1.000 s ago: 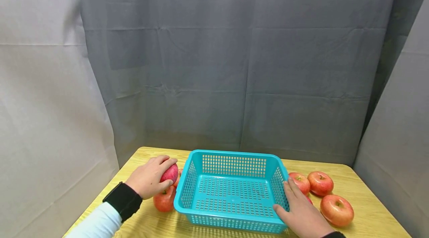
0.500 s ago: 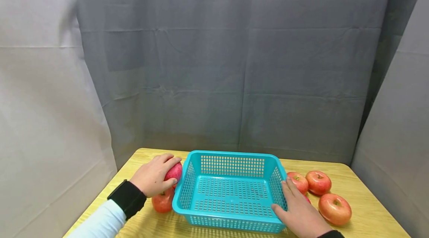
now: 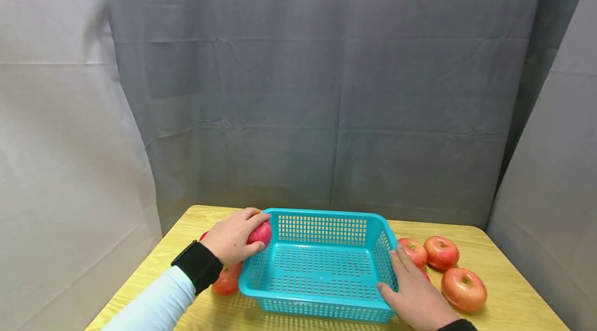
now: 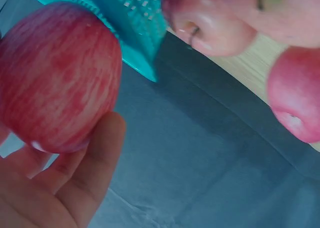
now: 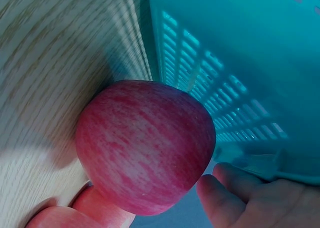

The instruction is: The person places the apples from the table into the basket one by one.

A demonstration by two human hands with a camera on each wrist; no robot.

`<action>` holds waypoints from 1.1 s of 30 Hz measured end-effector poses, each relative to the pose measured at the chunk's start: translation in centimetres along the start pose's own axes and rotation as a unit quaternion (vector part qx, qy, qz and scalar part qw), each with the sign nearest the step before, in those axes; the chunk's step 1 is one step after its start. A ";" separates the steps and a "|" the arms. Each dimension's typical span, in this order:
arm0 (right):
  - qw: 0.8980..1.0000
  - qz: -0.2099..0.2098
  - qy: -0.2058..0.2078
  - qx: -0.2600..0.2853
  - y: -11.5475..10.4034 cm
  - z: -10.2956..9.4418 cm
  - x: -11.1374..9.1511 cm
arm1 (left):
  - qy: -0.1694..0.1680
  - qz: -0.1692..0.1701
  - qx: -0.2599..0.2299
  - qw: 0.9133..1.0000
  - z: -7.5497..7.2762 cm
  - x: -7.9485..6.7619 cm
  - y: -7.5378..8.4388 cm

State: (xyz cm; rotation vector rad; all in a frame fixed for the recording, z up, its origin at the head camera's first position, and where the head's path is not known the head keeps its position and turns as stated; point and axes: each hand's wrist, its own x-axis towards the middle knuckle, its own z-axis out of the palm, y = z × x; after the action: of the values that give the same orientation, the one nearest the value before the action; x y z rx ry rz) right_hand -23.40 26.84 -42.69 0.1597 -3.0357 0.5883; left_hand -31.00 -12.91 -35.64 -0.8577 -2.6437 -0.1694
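At the basket (image 3: 322, 277), left hand (image 3: 233, 238) grips an apple (image 3: 260, 234), right hand (image 3: 415, 292) lies outstretched.

Left hand (image 3: 231, 240) curled, right hand (image 3: 414, 290) with straight fingers

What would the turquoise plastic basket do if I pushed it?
The turquoise plastic basket would probably slide rather than tip, because it's wide and low. It's likely light for its size, since it's full of holes.

Light wood-grain table (image 3: 508, 289); turquoise basket (image 3: 322, 309) near middle; red apples (image 3: 464, 292) along both sides.
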 end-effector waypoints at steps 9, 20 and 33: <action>1.000 -0.012 0.014 -0.007 0.2 0.2 -0.3 | 0.001 0.025 -0.002 1.000 0.4 1.9 2.1; 0.999 -0.014 0.026 -0.010 0.4 0.3 -0.3 | -0.012 0.041 0.006 0.999 0.7 4.2 4.2; 0.999 -0.015 0.037 -0.007 0.0 0.1 -0.2 | -0.022 0.084 0.003 0.996 1.9 7.4 7.5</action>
State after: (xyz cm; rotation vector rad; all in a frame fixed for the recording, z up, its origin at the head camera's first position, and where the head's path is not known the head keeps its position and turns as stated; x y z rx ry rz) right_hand -23.22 26.81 -42.83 0.1776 -2.9604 0.5581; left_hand -32.71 -2.34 -34.64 -1.0885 -2.5947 -0.1012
